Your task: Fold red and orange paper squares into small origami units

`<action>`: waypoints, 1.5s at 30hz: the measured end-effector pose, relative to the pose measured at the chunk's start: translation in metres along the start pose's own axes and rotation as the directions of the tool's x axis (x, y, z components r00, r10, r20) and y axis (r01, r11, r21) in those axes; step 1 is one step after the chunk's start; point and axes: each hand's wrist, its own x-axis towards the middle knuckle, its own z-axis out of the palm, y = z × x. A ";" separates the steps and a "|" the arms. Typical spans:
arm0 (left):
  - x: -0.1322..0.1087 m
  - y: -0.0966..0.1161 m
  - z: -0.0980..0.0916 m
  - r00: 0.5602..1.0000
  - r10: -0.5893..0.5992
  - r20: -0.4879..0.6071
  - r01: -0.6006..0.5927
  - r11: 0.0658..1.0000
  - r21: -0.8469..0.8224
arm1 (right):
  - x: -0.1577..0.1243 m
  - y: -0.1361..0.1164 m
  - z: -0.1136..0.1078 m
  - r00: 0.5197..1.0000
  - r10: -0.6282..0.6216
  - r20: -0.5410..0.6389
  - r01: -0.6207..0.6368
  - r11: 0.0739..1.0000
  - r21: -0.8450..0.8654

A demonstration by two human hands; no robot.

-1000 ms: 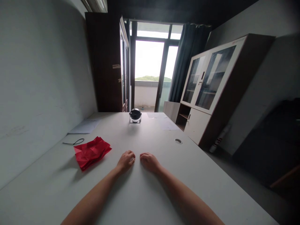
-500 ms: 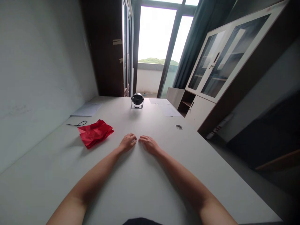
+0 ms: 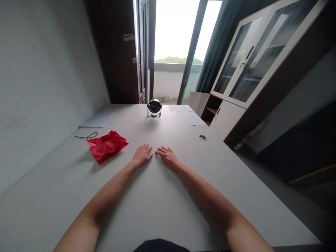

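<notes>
My left hand (image 3: 142,155) lies palm down on the white table (image 3: 157,203), fingers stretched out and holding nothing. Close beside it, with a small gap between, my right hand (image 3: 168,157) rests flat too, its fingers extended and slightly apart. To the left of my left hand is a creased, folded red sheet or bag (image 3: 107,146); I cannot tell if it is paper or fabric. Neither hand touches it. Farther off, beyond both hands, a round black-faced device on a metal stand (image 3: 154,107) stands upright near the table's far end.
A thin black cord or tie (image 3: 88,135) and white papers (image 3: 97,119) lie by the left wall. More papers (image 3: 193,118) are at the far right, near a round cable hole (image 3: 203,137). A glass-door cabinet (image 3: 243,63) stands beyond the table's right edge.
The fingers of both hands, curled more before, have straightened and flattened onto the table. My view has tilted slightly downward. The red item and the device stay in place.
</notes>
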 end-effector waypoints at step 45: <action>-0.004 0.002 -0.019 0.999 0.033 -0.035 -0.033 0.999 -0.009 | 0.001 0.007 0.003 0.997 -0.012 -0.072 0.010 1.000 -0.025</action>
